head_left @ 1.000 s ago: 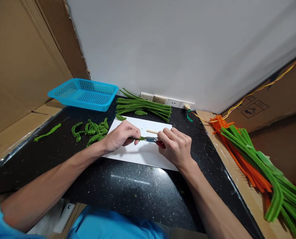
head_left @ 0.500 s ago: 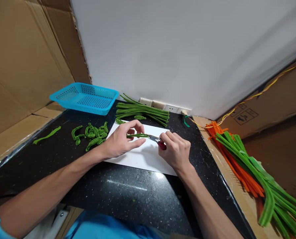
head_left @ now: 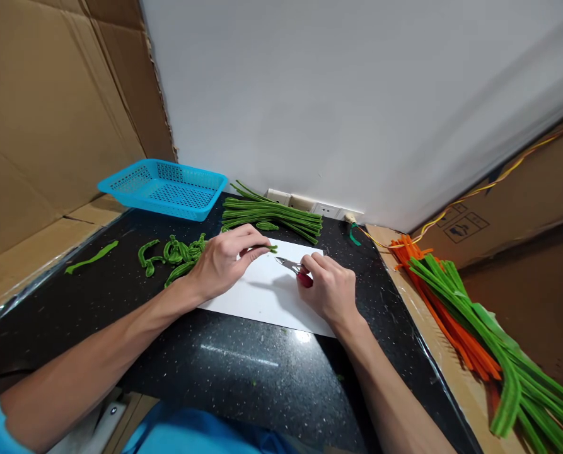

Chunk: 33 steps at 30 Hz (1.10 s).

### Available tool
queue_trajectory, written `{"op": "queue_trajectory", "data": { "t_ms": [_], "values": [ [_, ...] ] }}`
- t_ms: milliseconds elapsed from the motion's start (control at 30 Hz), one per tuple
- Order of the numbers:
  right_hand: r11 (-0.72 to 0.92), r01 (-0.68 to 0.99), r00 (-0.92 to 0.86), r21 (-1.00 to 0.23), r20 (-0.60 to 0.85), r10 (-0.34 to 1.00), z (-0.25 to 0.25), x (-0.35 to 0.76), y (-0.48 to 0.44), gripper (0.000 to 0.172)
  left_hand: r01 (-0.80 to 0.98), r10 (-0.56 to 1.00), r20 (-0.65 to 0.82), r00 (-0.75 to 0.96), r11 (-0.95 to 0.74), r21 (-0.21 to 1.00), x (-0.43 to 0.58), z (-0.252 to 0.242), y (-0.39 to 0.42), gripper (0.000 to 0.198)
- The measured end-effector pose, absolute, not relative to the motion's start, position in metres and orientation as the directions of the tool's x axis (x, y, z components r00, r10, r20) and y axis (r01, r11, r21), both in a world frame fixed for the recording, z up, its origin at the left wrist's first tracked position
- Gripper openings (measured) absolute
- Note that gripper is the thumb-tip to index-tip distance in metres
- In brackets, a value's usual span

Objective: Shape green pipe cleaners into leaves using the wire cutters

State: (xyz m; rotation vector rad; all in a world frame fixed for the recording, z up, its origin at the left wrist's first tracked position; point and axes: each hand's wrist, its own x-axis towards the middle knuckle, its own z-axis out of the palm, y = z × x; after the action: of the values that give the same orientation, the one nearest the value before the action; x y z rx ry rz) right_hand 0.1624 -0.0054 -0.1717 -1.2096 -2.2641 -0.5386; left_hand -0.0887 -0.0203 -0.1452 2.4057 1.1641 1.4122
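Above a white sheet (head_left: 262, 296), my left hand (head_left: 222, 261) pinches a green pipe cleaner (head_left: 273, 249); a short end of it sticks out past the fingertips, and the rest is hidden by the hand. My right hand (head_left: 331, 287) is closed around red-handled pliers (head_left: 288, 263). Their metal jaws point left and sit just apart from the pipe cleaner's end. Left of my left hand lies a pile of bent green pipe-cleaner pieces (head_left: 179, 252), partly covered by that hand. Behind the sheet is a bundle of straight green pipe cleaners (head_left: 272, 211), with a small looped piece (head_left: 266, 226) beside it.
A blue perforated basket (head_left: 168, 189) stands at the back left of the black speckled counter (head_left: 224, 366). A loose green strip (head_left: 92, 257) lies at left. On cardboard at right are orange strips (head_left: 451, 321) and green strips (head_left: 480, 328). Sockets (head_left: 326, 210) line the back wall.
The pliers' jaws were at the pipe cleaner's end and are now separated from it. My left fingers have closed to a tighter pinch, with less of the pipe cleaner showing.
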Motion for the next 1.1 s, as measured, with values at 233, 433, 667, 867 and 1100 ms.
{"op": "queue_trajectory", "data": {
  "t_ms": [233, 433, 667, 867, 1100],
  "values": [
    [0.483, 0.874, -0.388, -0.064, 0.506, 0.77, -0.169, 0.16, -0.006, 0.004, 0.504, 0.819, 0.529, 0.223, -0.561, 0.656, -0.085, -0.152, -0.018, 0.013],
    [0.478, 0.874, -0.378, -0.091, 0.493, 0.784, -0.171, 0.16, -0.005, 0.005, 0.46, 0.83, 0.527, 0.185, -0.547, 0.7, -0.084, -0.158, -0.013, 0.019],
    [0.508, 0.853, -0.384, -0.122, 0.514, 0.767, -0.169, 0.16, -0.006, 0.006, 0.395, 0.801, 0.572, 0.177, -0.59, 0.704, -0.083, -0.148, -0.02, 0.024],
    [0.512, 0.853, -0.401, -0.102, 0.499, 0.768, -0.171, 0.159, -0.005, 0.005, 0.231, 0.86, 0.48, 0.172, -0.509, 0.829, -0.076, -0.144, -0.029, 0.033],
    [0.514, 0.836, -0.36, -0.195, 0.512, 0.78, -0.173, 0.158, -0.005, 0.016, 0.069, 0.915, 0.345, 0.207, -0.366, 0.928, -0.069, -0.144, -0.035, 0.03]
  ]
}}
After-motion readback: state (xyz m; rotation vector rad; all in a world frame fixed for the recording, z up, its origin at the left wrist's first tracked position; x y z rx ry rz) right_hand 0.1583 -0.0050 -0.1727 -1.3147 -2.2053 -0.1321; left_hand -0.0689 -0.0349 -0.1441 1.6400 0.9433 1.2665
